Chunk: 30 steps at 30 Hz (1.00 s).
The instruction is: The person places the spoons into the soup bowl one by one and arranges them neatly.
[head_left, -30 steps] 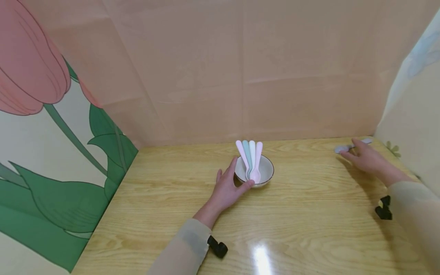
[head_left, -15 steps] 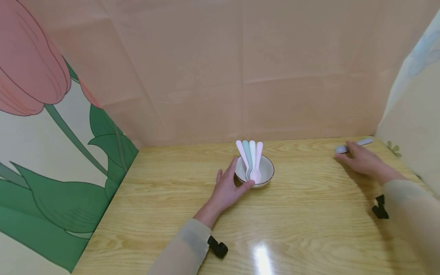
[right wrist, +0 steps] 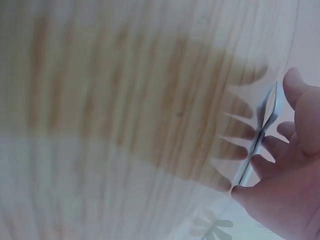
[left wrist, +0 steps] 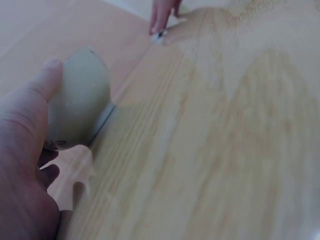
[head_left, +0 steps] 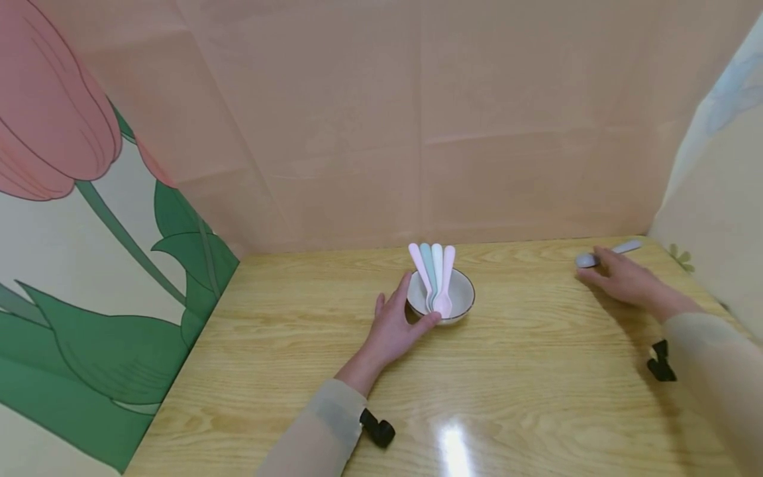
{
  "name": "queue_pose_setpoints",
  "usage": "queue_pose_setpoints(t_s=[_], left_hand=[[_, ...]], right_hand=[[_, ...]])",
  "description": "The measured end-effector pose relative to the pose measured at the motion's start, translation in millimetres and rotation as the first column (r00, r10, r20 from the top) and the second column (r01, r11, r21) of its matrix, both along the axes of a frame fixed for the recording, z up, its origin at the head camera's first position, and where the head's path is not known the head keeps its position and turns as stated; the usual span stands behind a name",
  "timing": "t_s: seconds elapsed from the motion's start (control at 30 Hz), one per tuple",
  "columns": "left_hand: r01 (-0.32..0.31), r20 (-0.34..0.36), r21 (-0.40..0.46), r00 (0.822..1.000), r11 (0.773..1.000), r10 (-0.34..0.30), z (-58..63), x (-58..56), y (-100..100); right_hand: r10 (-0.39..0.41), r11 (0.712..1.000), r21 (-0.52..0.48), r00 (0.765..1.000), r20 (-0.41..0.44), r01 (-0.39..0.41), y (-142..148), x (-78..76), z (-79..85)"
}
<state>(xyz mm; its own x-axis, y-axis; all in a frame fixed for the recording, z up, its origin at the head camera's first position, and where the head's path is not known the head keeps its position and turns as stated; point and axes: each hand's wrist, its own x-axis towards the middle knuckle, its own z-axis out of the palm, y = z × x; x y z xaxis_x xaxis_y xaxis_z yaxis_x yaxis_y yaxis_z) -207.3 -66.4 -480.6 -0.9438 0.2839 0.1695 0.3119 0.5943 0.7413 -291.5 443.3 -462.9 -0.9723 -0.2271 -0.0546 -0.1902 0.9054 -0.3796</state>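
Note:
A white bowl (head_left: 461,291) with a dark rim stands at the table's middle. Several small spoons (head_left: 434,275), pink, teal and white, lean in it with handles up. My left hand (head_left: 392,334) holds the bowl's near left side, thumb at the rim; the left wrist view shows the bowl's outside (left wrist: 80,97) against that hand (left wrist: 25,140). At the far right lies a grey-blue spoon (head_left: 627,246). My right hand (head_left: 626,277) is over it, fingers across its middle. In the right wrist view, fingertips reach the spoon (right wrist: 257,142) while the thumb stands apart from it.
The glossy wooden table (head_left: 512,397) ends at a pinkish-brown backdrop (head_left: 334,165). A panel with painted tulips (head_left: 89,265) borders the left, a pale panel (head_left: 721,218) the right. Black wrist cameras (head_left: 377,429) sit on both sleeves.
My right hand has shifted slightly left, and the grey-blue spoon under its fingers has slid a little the same way. The left hand and the bowl have stayed put.

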Motion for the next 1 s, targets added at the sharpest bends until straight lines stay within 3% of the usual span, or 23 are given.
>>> queue_pose_setpoints(t_s=[0.47, 1.0], left_hand=[[0.006, -0.022, 0.006, 1.0, 1.0, -0.006, -2.4, -3.3, 1.6], [0.008, -0.032, 0.016, 0.999, 1.0, -0.008, -2.8, -5.3, 2.9]], right_hand=[[0.038, 0.999, -0.011, 0.999, 0.013, -0.038, -13.4, 8.0, 3.3], [0.105, 0.988, -0.109, 0.994, -0.006, -0.105, -48.1, 24.6, 6.1]])
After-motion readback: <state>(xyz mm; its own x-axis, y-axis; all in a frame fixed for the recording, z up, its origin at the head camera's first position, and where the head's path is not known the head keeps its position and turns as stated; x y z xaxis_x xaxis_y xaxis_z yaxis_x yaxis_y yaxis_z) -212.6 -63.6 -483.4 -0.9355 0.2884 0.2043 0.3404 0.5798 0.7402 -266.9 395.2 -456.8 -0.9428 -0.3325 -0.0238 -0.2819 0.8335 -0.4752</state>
